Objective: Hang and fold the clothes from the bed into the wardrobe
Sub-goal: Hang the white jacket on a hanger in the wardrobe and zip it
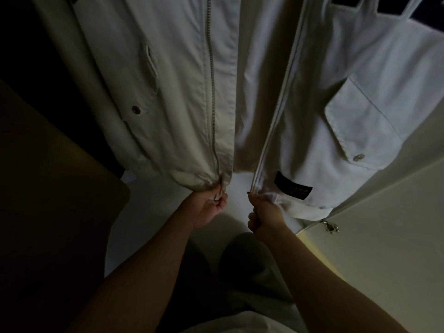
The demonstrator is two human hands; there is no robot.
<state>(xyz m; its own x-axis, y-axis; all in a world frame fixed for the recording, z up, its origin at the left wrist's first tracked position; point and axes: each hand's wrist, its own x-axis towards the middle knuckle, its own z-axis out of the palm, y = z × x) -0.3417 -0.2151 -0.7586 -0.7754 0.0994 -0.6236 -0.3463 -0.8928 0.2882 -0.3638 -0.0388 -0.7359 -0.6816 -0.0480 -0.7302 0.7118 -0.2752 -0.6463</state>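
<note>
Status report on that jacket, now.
Left hand and right hand each pinch a bottom zipper corner. White jacket hanging, unzipped. Nothing in the way.

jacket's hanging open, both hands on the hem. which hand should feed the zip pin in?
Probably the right hand: it pinches the jacket right at the bottom end of its zipper track. The left hand grips the other hem corner and can hold it steady.
</note>
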